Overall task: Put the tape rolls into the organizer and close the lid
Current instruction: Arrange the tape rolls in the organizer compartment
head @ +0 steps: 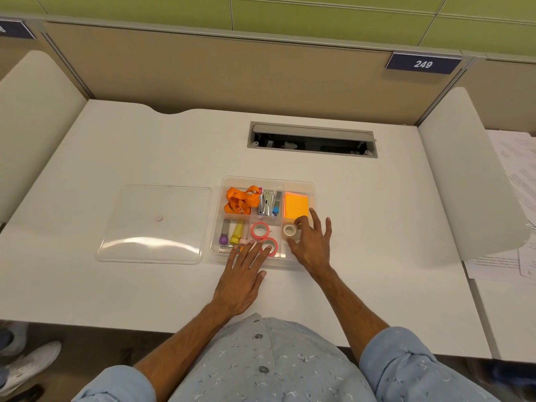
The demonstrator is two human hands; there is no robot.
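Observation:
A clear plastic organizer [312, 187] sits in the middle of the white desk with no lid on it. Two pink-edged tape rolls [260, 230] [271, 246] lie in its front middle compartment. A beige tape roll [289, 230] lies in the front right compartment. My left hand [244, 274] rests flat at the organizer's front edge, fingertips touching the nearer pink roll. Spread open, my right hand [311, 245] hovers over the front right compartment, thumb beside the beige roll. The clear lid [153, 224] lies flat on the desk left of the organizer.
An orange lanyard [240, 200], a stapler [268, 203], orange sticky notes [296, 204] and markers [230, 232] fill the other compartments. A cable slot [311, 139] opens in the desk behind. White side dividers flank the desk. Papers [516, 198] lie at the right.

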